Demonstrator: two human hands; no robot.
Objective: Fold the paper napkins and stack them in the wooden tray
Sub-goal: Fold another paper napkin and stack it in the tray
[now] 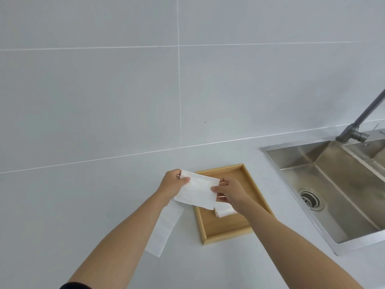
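Observation:
A white paper napkin, folded to a rectangle, hangs in the air above the left part of the wooden tray. My left hand pinches its upper left corner and my right hand pinches its right edge. Inside the tray lies a small pile of folded napkins, partly hidden under my right hand. On the counter left of the tray lies a flat unfolded napkin, half covered by my left forearm.
A steel sink with a drain is set into the counter right of the tray. Its grey tap rises at the far right. A grey tiled wall stands behind the white counter.

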